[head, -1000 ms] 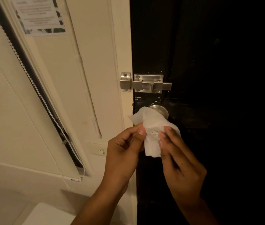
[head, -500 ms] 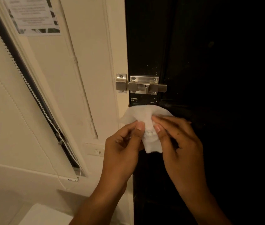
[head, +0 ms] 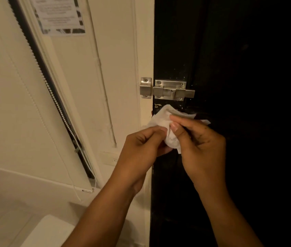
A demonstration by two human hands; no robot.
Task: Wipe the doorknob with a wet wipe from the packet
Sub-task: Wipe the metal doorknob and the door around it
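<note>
Wet wipe (head: 166, 122), white and crumpled, is held against the dark door (head: 230, 50) just below the metal slide bolt (head: 167, 90); long axis roughly horizontal, trailing corner pointing right. Left hand (head: 141, 148) and right hand (head: 201, 147) both pinch it. Doorknob hidden behind it.

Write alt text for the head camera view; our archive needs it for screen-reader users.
Two bare hands, the left hand and right hand, pinch a crumpled white wet wipe in front of a dark door, just below a metal slide bolt. The doorknob is hidden behind the wipe. To the left are a cream wall and a blind's bead chain.
</note>
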